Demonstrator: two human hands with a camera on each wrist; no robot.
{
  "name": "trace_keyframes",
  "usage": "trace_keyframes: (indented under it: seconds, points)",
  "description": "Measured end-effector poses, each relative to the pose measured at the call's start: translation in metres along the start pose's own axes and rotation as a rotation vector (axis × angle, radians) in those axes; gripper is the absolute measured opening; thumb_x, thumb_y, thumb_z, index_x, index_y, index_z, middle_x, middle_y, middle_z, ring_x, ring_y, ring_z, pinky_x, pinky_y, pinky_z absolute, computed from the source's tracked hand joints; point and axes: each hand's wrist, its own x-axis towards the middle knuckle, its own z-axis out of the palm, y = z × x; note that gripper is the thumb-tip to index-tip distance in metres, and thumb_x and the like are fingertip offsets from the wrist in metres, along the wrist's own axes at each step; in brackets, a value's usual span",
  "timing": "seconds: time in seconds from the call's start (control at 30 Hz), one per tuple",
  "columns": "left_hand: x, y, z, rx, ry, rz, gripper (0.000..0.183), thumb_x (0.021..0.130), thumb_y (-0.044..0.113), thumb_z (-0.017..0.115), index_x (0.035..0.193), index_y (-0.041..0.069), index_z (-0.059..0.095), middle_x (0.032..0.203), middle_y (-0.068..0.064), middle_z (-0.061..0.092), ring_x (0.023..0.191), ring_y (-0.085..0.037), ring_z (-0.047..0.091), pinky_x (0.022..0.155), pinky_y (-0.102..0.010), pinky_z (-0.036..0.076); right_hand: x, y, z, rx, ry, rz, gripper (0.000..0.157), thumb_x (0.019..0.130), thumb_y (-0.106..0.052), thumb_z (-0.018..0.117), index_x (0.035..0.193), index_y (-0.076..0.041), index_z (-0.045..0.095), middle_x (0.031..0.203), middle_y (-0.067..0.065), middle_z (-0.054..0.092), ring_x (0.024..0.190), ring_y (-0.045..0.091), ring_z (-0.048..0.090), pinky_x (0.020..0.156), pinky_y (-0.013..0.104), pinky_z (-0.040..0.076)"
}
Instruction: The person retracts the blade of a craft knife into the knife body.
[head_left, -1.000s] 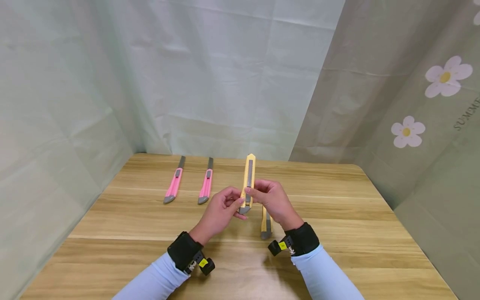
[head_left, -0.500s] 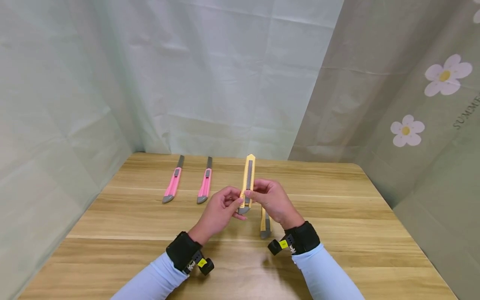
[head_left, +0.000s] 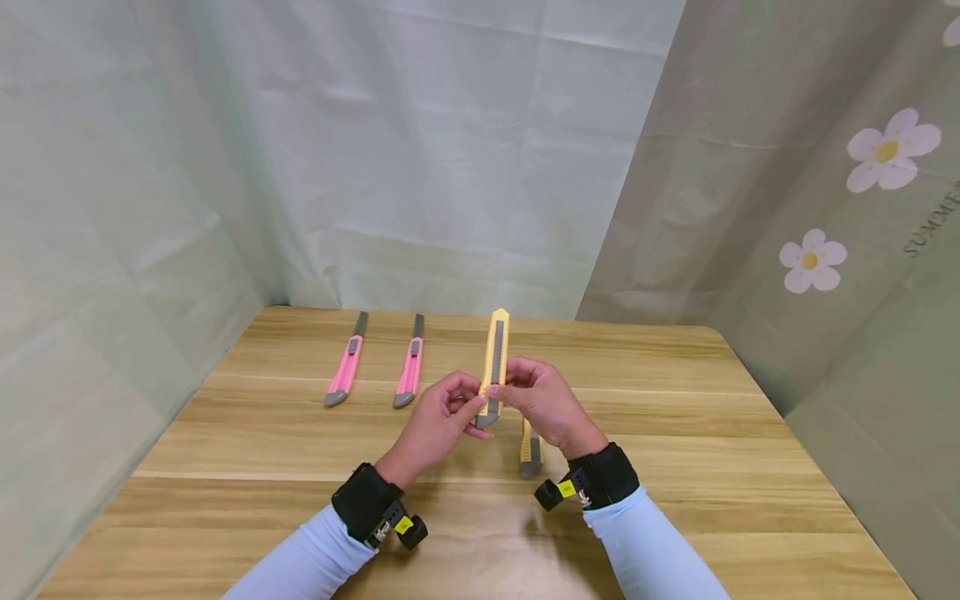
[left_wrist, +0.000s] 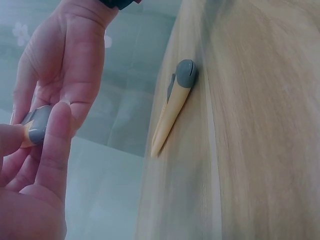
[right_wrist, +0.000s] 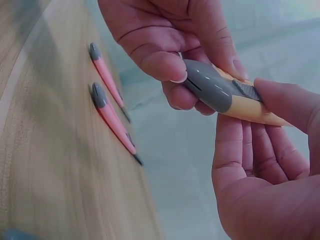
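Pale curtain [head_left: 465, 167] behind; wooden table [head_left: 675, 417] in front. Both hands meet above the table. Left hand [head_left: 435, 421]: thumb and fingers pinch the yellow knife [head_left: 497, 350] near its grey end. Right hand [head_left: 551, 404]: thumb on the knife's grey slider [right_wrist: 248, 92], fingers curled beneath the body. Knife is between the hands, off the table, long axis pointing away from the person, nose farthest; slider is directly under the right thumb. Pink knives [head_left: 347, 371] [head_left: 409, 371] lie left; second yellow knife [head_left: 530, 457] lies nearer the right hand, partly hidden.
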Motion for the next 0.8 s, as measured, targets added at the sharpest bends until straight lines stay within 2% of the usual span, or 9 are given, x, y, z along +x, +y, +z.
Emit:
trace_keyframes:
  seconds: [0.23, 0.43, 0.57, 0.67, 0.8]
  points:
    - [0.0, 0.0, 0.0, 0.008, -0.002, -0.03, 0.021, 0.101, 0.01, 0.065, 0.119, 0.002, 0.059, 0.103, -0.014, 0.065, 0.086, -0.017, 0.072, 0.073, -0.042, 0.068, 0.0, 0.004, -0.002, 0.011, -0.014, 0.012, 0.024, 0.094, 0.0, 0.07, 0.115, 0.01, 0.065, 0.091, 0.0, 0.072, 0.088, 0.015, 0.068, 0.08, 0.025, 0.06]
    - [0.0, 0.0, 0.003, 0.019, -0.012, -0.066, 0.024, 0.098, 0.008, 0.069, 0.117, -0.001, 0.056, 0.101, -0.015, 0.063, 0.09, -0.021, 0.072, 0.074, -0.041, 0.068, 0.001, 0.005, -0.006, 0.004, -0.027, 0.054, 0.03, 0.094, -0.003, 0.072, 0.12, 0.01, 0.065, 0.097, 0.003, 0.072, 0.093, 0.017, 0.07, 0.085, 0.027, 0.062]
    - [0.0, -0.002, 0.004, 0.026, -0.015, -0.101, 0.023, 0.098, 0.007, 0.068, 0.116, -0.001, 0.055, 0.102, -0.016, 0.063, 0.092, -0.022, 0.072, 0.075, -0.041, 0.068, 0.002, 0.006, -0.009, 0.016, -0.03, 0.093, 0.032, 0.095, -0.005, 0.072, 0.123, 0.009, 0.065, 0.102, 0.005, 0.073, 0.096, 0.017, 0.071, 0.094, 0.035, 0.063]
    - [0.0, -0.004, 0.004, 0.03, -0.012, -0.118, 0.023, 0.098, 0.008, 0.068, 0.115, -0.001, 0.055, 0.104, -0.016, 0.064, 0.093, -0.023, 0.072, 0.075, -0.042, 0.068, 0.003, 0.006, -0.011, 0.013, -0.002, 0.108, 0.034, 0.096, -0.007, 0.071, 0.126, 0.009, 0.065, 0.106, 0.007, 0.073, 0.098, 0.017, 0.072, 0.096, 0.036, 0.063]
    - [0.0, -0.006, 0.004, 0.032, -0.02, -0.144, 0.023, 0.098, 0.008, 0.069, 0.115, 0.0, 0.056, 0.105, -0.016, 0.065, 0.097, -0.036, 0.072, 0.074, -0.041, 0.068, 0.006, 0.004, -0.012, 0.02, 0.064, 0.111, 0.035, 0.097, -0.009, 0.071, 0.125, 0.01, 0.065, 0.107, 0.009, 0.073, 0.098, 0.02, 0.072, 0.09, 0.03, 0.064]
